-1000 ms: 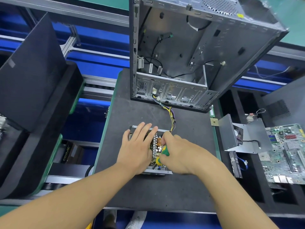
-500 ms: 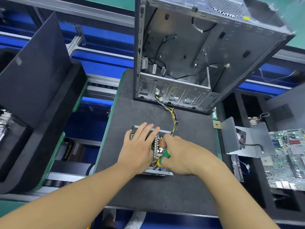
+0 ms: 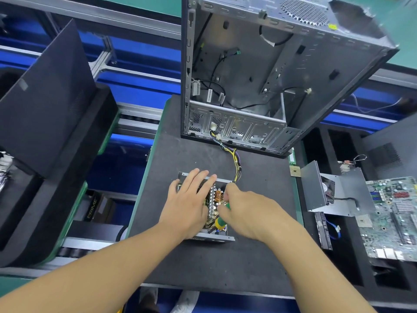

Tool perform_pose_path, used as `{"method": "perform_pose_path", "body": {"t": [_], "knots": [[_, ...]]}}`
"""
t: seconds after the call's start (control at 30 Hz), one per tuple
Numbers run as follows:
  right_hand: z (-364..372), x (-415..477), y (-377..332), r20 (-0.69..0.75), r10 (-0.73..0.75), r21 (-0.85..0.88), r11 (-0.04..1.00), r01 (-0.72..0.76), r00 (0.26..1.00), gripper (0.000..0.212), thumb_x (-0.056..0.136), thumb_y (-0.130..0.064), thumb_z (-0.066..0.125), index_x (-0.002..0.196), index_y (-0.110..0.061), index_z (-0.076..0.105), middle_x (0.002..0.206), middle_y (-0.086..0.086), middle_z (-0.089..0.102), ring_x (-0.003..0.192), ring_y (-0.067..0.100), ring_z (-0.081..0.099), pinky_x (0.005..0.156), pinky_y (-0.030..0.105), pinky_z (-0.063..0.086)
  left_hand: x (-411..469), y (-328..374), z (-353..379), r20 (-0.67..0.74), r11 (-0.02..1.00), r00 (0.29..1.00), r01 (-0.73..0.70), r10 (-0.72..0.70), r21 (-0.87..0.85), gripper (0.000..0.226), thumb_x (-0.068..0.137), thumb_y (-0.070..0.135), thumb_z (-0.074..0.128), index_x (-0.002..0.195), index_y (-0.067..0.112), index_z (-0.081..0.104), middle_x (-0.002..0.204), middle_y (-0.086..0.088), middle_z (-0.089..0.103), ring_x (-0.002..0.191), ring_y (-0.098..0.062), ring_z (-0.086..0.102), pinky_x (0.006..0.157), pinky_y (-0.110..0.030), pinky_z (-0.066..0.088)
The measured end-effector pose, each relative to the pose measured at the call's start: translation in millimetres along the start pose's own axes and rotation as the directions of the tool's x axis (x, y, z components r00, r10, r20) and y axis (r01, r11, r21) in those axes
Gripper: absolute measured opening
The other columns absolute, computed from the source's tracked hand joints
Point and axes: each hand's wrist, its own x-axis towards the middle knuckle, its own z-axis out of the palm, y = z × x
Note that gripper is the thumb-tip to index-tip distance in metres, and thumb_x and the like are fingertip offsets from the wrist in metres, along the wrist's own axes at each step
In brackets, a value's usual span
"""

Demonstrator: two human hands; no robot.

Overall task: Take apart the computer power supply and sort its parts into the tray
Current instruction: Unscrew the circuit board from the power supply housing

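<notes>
Two hands work over the open power supply [image 3: 209, 237] on the mat [image 3: 180, 150]. The left hand [image 3: 189, 204] lies flat on it, fingers straight. The right hand [image 3: 246, 211] grips a screwdriver [image 3: 220, 223] pointing into it. Its long side runs away from the person. The tray [image 3: 347, 267], nearer the right hand, holds a board [image 3: 392, 213] and a metal cover [image 3: 338, 193].

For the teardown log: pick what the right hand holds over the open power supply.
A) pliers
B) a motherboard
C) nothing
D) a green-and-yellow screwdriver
D: the right hand grips a green-and-yellow screwdriver over the power supply, on which the left hand lies flat.
</notes>
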Motion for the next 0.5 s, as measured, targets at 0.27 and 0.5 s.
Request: {"method": "perform_pose_path", "body": {"t": [0.27, 0.5], "knots": [[-5.8, -1.8, -2.6, 0.123, -0.016, 0.002, 1.0, 0.016, 0.992, 0.041, 0.095, -0.052, 0.042, 0.12, -0.02, 0.039, 0.116, 0.002, 0.053, 0.101, 0.028, 0.055, 0.084, 0.041, 0.047, 1.1, -0.6, 0.7, 0.004, 1.0, 1.0, -0.004, 0.004, -0.024, 0.076, 0.085, 0.028, 0.044, 0.158, 0.029, 0.02, 0.163, 0.006, 0.021, 0.153, -0.016, 0.011, 0.112, -0.048, 0.027], [-5.8, 4.6, -0.5, 0.043, 0.053, -0.029, 0.998, -0.052, 0.998, 0.041, 0.103, -0.052, 0.022, 0.114, -0.02, 0.045, 0.114, 0.007, 0.059, 0.097, 0.032, 0.053, 0.079, 0.042, 0.042, 1.5, -1.7, 3.2, 0.013, 1.0, 1.0, 0.0, 0.0, -0.028, 0.075, 0.088, 0.03, 0.042, 0.158, 0.03, 0.016, 0.163, 0.008, 0.017, 0.153, -0.015, 0.006, 0.114, -0.048, 0.024]]}}
